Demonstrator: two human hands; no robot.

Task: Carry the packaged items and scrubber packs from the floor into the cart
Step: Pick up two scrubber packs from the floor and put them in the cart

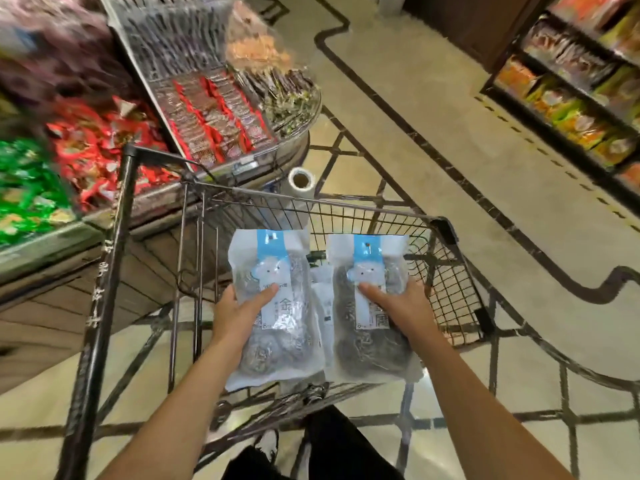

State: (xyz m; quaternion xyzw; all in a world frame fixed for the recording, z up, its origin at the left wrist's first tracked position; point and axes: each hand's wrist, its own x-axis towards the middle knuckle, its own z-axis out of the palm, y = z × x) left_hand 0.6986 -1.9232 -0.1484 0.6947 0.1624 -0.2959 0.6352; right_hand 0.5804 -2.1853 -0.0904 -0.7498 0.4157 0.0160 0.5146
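The person stood right behind the black wire-mesh shopping cart, both arms stretched fwd over the basket. Left hand had its grip closed on a clear plastic pack of steel-wool scrubbers with a blue-and-white label: thumb laid across the front, fingers hidden behind. Right hand held a second, matching scrubber pack the same way, thumb on the label, fingers wrapped round the right edge.

Both packs hung side by side, nearly touching, long axes running away from the person, blue header ends pointing to the far end of the cart. Each lay just ahead of and inside its own hand, i.e. left pack to the right of the left hand, right pack to the left of the right hand. They sat above the basket, inside its rim lines, w/ another white-ish package showing in the gap between them, apparently already lower down in the cart. Couldn't tell whether the packs touched it.

My guess: the drop was straight down, neither hand closer than the other.

The packs looked soft and crinkly, glossy film w/ dark grey coiled wire balls bulging through, so prob light and squashy.

Beside the cart, a snack display bench w/ red and green wrappers, blurred.
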